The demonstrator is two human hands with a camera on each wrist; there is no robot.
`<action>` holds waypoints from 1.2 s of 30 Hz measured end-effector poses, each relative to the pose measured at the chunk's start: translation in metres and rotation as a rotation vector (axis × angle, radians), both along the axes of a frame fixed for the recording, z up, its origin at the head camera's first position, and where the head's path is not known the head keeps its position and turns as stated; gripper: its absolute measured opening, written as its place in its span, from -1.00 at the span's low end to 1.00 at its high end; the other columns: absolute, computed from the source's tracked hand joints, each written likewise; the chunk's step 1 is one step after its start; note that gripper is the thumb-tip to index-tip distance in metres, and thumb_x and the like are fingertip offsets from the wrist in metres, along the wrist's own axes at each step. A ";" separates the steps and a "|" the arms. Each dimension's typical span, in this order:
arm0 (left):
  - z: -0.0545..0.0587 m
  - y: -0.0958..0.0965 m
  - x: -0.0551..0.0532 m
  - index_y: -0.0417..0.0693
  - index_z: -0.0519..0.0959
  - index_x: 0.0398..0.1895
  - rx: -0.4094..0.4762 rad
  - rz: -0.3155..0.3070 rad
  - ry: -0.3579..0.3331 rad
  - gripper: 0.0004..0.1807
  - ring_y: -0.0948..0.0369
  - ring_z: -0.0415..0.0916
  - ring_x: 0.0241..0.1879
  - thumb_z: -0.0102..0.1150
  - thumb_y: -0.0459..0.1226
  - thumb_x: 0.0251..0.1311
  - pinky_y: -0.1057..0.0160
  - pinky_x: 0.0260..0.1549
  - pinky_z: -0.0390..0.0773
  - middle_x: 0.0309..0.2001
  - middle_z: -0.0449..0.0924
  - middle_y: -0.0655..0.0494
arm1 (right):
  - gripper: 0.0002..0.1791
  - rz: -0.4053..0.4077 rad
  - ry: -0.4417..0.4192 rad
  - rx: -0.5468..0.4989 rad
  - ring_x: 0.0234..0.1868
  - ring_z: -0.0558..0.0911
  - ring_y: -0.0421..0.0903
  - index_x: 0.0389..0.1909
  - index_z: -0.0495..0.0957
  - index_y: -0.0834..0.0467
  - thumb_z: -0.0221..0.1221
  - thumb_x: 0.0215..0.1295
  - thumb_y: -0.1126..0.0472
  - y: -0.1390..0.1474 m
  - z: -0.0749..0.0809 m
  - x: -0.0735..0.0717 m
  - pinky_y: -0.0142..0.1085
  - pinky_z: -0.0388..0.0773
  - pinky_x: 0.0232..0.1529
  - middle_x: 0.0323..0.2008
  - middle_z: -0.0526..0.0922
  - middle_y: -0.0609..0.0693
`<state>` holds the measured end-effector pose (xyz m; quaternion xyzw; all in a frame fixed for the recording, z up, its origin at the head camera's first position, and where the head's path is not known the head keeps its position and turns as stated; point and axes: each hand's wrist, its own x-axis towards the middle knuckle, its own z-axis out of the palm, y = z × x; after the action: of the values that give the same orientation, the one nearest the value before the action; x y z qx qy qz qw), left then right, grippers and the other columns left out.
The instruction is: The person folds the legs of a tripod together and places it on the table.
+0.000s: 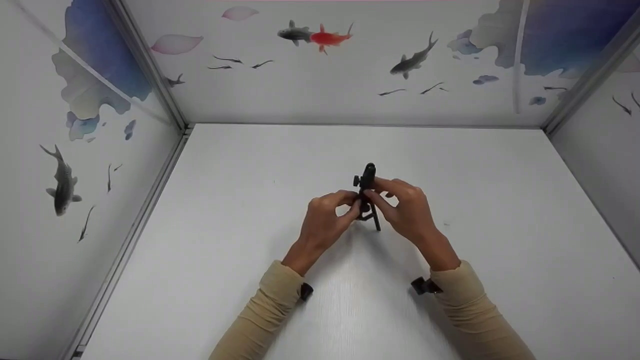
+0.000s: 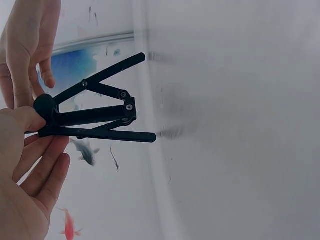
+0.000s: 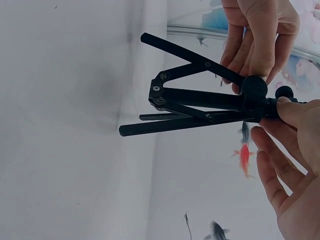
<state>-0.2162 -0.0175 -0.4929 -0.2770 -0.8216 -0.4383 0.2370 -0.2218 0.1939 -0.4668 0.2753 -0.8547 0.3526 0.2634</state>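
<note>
A small black mini tripod (image 1: 367, 197) stands roughly upright between the two hands, its legs partly spread. In the right wrist view three legs and a central post (image 3: 200, 98) with hinged struts show. My left hand (image 1: 324, 220) pinches the tripod near its round knob (image 3: 254, 87), just above the legs. My right hand (image 1: 411, 212) holds it higher up, thumb and fingers around the neck below the top part (image 1: 369, 172). A smaller knob (image 1: 356, 181) sticks out on the left. Whether the leg tips touch the table cannot be told.
A white table (image 1: 225, 175) lies beneath the hands. White panels (image 1: 330, 90) printed with fish and blue patches wall it in at the back and both sides, joined by metal corner rails (image 1: 155, 75). Black wrist cameras (image 1: 425, 286) sit at the sleeve cuffs.
</note>
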 end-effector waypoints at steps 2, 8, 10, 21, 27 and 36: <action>0.000 0.000 0.000 -0.10 0.80 0.00 0.002 -0.002 -0.003 -0.84 0.35 0.84 -0.12 0.35 -0.31 0.47 0.29 0.02 0.77 -0.13 0.89 0.13 | -0.73 0.003 -0.002 -0.003 -0.20 0.83 -0.05 0.12 0.80 0.12 0.42 0.45 0.25 0.000 0.000 0.000 -0.03 0.80 -0.17 -0.23 0.88 0.02; 0.000 0.000 0.000 -0.10 0.79 0.02 -0.003 0.002 -0.006 -0.83 0.35 0.84 -0.09 0.34 -0.31 0.47 0.32 0.03 0.76 -0.10 0.89 0.12 | -0.72 0.005 -0.014 -0.004 -0.20 0.82 -0.04 0.13 0.80 0.12 0.41 0.45 0.25 0.001 -0.001 0.000 0.02 0.80 -0.17 -0.23 0.88 0.03; 0.000 0.000 0.000 -0.10 0.79 0.02 -0.002 -0.001 -0.007 -0.83 0.35 0.84 -0.09 0.33 -0.32 0.47 0.32 0.04 0.76 -0.10 0.89 0.12 | -0.71 0.005 -0.013 -0.003 -0.19 0.83 -0.04 0.14 0.79 0.13 0.42 0.44 0.26 0.001 0.000 0.000 0.02 0.80 -0.17 -0.22 0.88 0.03; 0.000 0.000 0.000 -0.10 0.78 0.03 0.010 -0.018 -0.013 -0.83 0.35 0.84 -0.08 0.32 -0.31 0.48 0.32 0.06 0.75 -0.09 0.89 0.12 | -0.68 0.005 0.001 0.003 -0.19 0.83 -0.06 0.16 0.79 0.13 0.44 0.42 0.27 0.001 0.000 -0.001 -0.09 0.80 -0.18 -0.23 0.89 0.02; 0.000 0.000 0.000 -0.10 0.79 0.04 0.019 -0.027 -0.019 -0.82 0.36 0.83 -0.07 0.32 -0.30 0.49 0.35 0.07 0.74 -0.08 0.89 0.12 | -0.68 0.008 0.002 0.000 -0.20 0.83 -0.02 0.15 0.79 0.14 0.44 0.41 0.27 0.002 -0.001 -0.001 -0.04 0.80 -0.19 -0.24 0.89 0.03; 0.000 0.001 0.001 -0.11 0.79 0.04 0.023 -0.024 -0.014 -0.82 0.36 0.83 -0.09 0.33 -0.30 0.48 0.36 0.05 0.74 -0.09 0.89 0.12 | -0.68 0.013 -0.012 0.005 -0.18 0.83 -0.04 0.17 0.79 0.13 0.42 0.44 0.26 0.002 -0.001 -0.001 -0.03 0.80 -0.20 -0.21 0.89 0.03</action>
<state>-0.2157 -0.0170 -0.4934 -0.2811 -0.8148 -0.4523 0.2292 -0.2230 0.1960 -0.4676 0.2792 -0.8554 0.3537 0.2556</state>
